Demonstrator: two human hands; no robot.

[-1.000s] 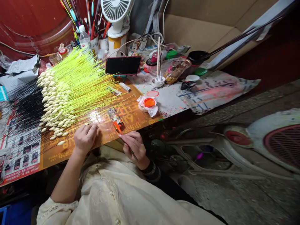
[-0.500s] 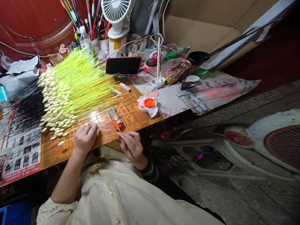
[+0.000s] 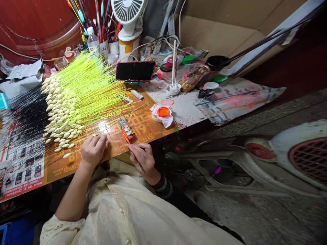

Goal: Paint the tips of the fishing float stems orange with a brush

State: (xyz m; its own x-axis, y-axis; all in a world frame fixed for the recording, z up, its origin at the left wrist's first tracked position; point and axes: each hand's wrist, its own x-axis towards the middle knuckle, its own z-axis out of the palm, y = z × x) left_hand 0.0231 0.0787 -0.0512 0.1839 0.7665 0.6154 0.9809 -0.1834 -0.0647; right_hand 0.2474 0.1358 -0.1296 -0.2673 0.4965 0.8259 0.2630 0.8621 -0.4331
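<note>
Left hand (image 3: 93, 150) — fingers pressed together — lies on neon-yellow stems (image 3: 89, 98), while right hand (image 3: 143, 160) pinches a thin paintbrush (image 3: 139, 165), a paint-smeared scrap (image 3: 126, 129) just beyond its fingertips.

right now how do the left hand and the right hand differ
The left hand curls over fine yellow-green rods, while the right hand pinches a thin dark tool. The left forearm is bare, while the right wrist wears a dark banded cuff. Both hands rest at the near edge of the orange printed sheet.
</note>
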